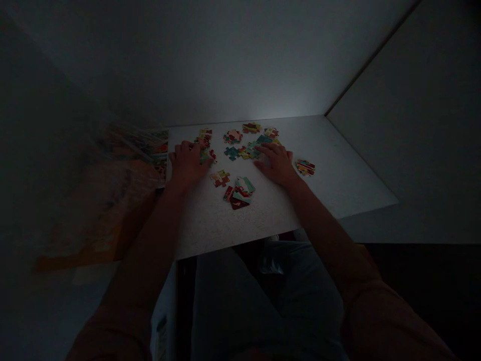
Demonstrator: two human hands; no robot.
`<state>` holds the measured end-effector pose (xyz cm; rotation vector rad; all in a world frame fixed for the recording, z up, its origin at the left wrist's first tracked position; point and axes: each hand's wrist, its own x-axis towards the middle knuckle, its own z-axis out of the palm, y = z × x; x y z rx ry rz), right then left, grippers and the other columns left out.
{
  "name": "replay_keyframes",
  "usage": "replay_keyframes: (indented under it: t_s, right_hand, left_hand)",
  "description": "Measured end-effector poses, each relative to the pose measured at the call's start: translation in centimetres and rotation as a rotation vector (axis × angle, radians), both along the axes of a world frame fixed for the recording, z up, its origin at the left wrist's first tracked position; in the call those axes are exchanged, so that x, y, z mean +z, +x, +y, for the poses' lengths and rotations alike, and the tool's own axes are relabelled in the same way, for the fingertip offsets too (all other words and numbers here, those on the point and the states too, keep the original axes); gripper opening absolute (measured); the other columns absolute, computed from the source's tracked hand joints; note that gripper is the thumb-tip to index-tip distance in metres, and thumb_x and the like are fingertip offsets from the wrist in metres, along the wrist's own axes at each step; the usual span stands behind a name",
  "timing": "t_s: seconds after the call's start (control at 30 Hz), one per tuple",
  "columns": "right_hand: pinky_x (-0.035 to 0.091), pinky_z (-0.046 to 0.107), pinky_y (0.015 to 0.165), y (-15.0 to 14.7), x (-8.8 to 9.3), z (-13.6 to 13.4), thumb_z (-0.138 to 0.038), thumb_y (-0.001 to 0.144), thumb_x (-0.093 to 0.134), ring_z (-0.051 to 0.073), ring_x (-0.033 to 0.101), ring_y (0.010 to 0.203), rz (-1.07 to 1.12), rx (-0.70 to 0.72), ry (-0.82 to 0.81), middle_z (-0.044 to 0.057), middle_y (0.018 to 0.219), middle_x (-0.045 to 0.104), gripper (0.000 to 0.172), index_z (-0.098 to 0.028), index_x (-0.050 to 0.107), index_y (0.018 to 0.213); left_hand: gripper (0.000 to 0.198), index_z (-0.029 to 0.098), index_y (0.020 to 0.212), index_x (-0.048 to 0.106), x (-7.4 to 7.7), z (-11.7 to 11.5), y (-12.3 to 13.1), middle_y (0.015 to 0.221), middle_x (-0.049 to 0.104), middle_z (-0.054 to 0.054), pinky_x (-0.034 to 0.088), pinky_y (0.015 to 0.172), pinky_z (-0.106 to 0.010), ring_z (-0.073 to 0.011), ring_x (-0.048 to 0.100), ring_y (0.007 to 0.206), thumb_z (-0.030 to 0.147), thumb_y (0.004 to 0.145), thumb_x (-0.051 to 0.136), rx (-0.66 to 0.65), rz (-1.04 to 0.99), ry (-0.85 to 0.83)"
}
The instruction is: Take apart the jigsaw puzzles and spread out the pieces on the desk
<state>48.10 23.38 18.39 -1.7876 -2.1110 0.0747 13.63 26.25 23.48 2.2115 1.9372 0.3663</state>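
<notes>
In the dim head view, my left hand (189,163) rests on the tabletop with its fingers spread. Its thumb and fingertips lie by a cluster of jigsaw pieces (205,154), partly covering them. My right hand (276,163) lies palm down, fingers apart, touching a joined group of green and yellow jigsaw pieces (251,150). A dark teal piece (232,153) sits just left of that group. Between my forearms are a tan and green jigsaw piece (220,178) and an overlapping small heap of red and pale green pieces (240,194).
Pieces lie at the back: a red and pale clump (233,136), a yellow-brown one (251,128) and another (271,132). A striped clump (305,167) is right of my right hand. A blurred picture-printed box (101,200) stands left. Walls bound the white table (218,230) behind and right.
</notes>
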Motion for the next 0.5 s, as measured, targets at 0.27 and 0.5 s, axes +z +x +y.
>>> replay_keyframes:
  t_s: [0.27,0.5]
  right_hand:
    - [0.044,0.082,0.138,-0.1,-0.8,0.3,-0.054,0.116,0.068,0.052,0.056,0.173,0.064,0.007,0.005,0.019,0.185,0.07,0.064,-0.031,0.075,0.176]
    - [0.045,0.086,0.135,-0.3,-1.2,0.7,-0.055,0.11,0.074,0.054,0.058,0.166,0.126,-0.046,0.054,0.023,0.181,0.071,0.052,-0.028,0.08,0.153]
  left_hand:
    - [0.064,0.023,0.167,0.077,-1.3,1.0,-0.6,0.172,0.067,-0.026,0.044,0.143,-0.068,-0.0521,0.057,0.165,0.05,0.11,0.082,0.007,-0.131,0.068]
    - [0.059,0.025,0.144,0.08,-2.4,2.3,-0.8,0.165,0.069,-0.024,0.048,0.141,-0.067,-0.0517,0.065,0.159,0.024,0.088,0.098,0.056,-0.418,0.171]
